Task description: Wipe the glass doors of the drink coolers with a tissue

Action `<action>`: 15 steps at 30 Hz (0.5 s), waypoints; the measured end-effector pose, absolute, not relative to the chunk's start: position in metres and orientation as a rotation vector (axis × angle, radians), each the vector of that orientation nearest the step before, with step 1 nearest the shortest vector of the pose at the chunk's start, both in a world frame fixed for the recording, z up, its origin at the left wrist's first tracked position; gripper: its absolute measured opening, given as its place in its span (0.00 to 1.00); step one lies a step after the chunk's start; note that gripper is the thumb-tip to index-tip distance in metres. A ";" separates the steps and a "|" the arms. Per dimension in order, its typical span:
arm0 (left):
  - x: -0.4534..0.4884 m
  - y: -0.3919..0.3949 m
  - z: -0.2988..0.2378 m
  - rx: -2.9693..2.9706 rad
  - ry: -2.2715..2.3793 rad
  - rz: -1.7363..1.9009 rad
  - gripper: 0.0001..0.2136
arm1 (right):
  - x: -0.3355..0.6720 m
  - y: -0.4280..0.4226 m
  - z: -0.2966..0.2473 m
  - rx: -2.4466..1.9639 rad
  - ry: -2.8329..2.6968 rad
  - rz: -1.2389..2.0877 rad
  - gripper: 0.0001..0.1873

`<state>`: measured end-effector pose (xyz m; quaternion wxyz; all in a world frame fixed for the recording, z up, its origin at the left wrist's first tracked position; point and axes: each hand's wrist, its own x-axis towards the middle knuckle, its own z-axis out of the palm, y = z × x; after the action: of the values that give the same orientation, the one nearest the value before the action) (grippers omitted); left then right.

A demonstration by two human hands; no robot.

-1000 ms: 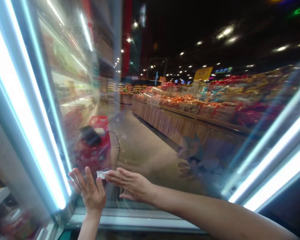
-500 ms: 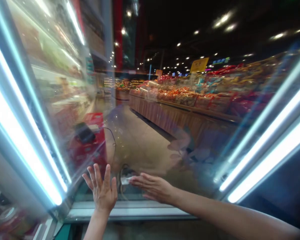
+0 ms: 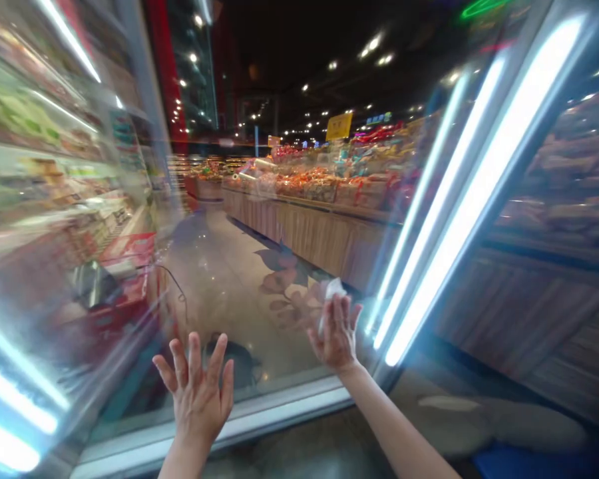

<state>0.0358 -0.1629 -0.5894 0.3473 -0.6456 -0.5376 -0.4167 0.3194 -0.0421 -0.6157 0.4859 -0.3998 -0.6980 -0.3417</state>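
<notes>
My left hand (image 3: 199, 396) is spread flat against a glass pane (image 3: 229, 266), fingers apart and holding nothing. To its right, my right hand (image 3: 338, 340) presses a white cloth (image 3: 335, 287), possibly a paper wipe, to the same pane. Only the cloth's top edge shows above the fingertips; the palm and fingers cover the rest. A pale lower frame rail (image 3: 279, 402) of the glass runs beneath both hands. Faint reflections of a hand and a patterned shape overlap the view through the pane.
Bright light tubes (image 3: 484, 199) line the pane's right edge, with more tubes (image 3: 10, 392) at lower left. Beyond the glass are a wood-sided display (image 3: 299, 223) heaped with packaged goods, a red crate or cart (image 3: 130, 293), and blurred shelves (image 3: 40, 179) on the left.
My right hand has moved right and up across the glass with the white cloth, its fingers now pointing upward. My left hand stays spread on the pane. The view has turned right.
</notes>
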 end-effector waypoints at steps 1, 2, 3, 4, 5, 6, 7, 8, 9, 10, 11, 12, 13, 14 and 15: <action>0.039 -0.162 -0.588 -1.671 -1.400 -1.075 0.42 | 0.333 -0.037 -0.612 -1.038 -1.574 -0.773 0.43; 0.041 -0.162 -0.586 -1.669 -1.410 -1.067 0.41 | 0.342 -0.034 -0.608 -1.093 -1.458 -0.716 0.42; 0.043 -0.161 -0.585 -1.666 -1.420 -1.062 0.41 | 0.345 -0.033 -0.605 -1.133 -1.365 -0.670 0.41; 0.044 -0.159 -0.584 -1.666 -1.426 -1.055 0.41 | 0.343 -0.034 -0.604 -1.153 -1.314 -0.645 0.40; 0.046 -0.158 -0.584 -1.669 -1.428 -1.049 0.41 | 0.338 -0.038 -0.605 -1.154 -1.320 -0.642 0.40; 0.047 -0.156 -0.584 -1.674 -1.428 -1.044 0.41 | 0.329 -0.041 -0.606 -1.135 -1.377 -0.650 0.41; 0.049 -0.154 -0.583 -1.676 -1.425 -1.045 0.41 | 0.321 -0.045 -0.608 -1.098 -1.479 -0.669 0.42; 0.052 -0.153 -0.583 -1.677 -1.423 -1.052 0.41 | 0.315 -0.048 -0.608 -1.054 -1.594 -0.691 0.43; 0.054 -0.151 -0.582 -1.680 -1.422 -1.061 0.41 | 0.313 -0.049 -0.606 -1.019 -1.689 -0.706 0.44; 0.057 -0.150 -0.581 -1.681 -1.423 -1.072 0.41 | 0.315 -0.048 -0.602 -1.010 -1.729 -0.706 0.44; 0.060 -0.150 -0.580 -1.682 -1.422 -1.083 0.42 | 0.322 -0.047 -0.595 -1.035 -1.691 -0.689 0.44; 0.062 -0.149 -0.579 -1.685 -1.415 -1.090 0.42 | 0.331 -0.044 -0.588 -1.085 -1.586 -0.658 0.43; 0.064 -0.149 -0.578 -1.688 -1.406 -1.092 0.42 | 0.341 -0.041 -0.579 -1.141 -1.449 -0.620 0.41; 0.066 -0.149 -0.577 -1.693 -1.393 -1.090 0.41 | 0.350 -0.040 -0.571 -1.177 -1.333 -0.588 0.39; 0.068 -0.150 -0.577 -1.695 -1.381 -1.089 0.41 | 0.355 -0.039 -0.564 -1.191 -1.264 -0.569 0.38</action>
<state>0.0676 -0.1497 -0.5765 0.3424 -0.6521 -0.5310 -0.4190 0.3550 -0.0388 -0.5642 0.6109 -0.5158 -0.5476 -0.2467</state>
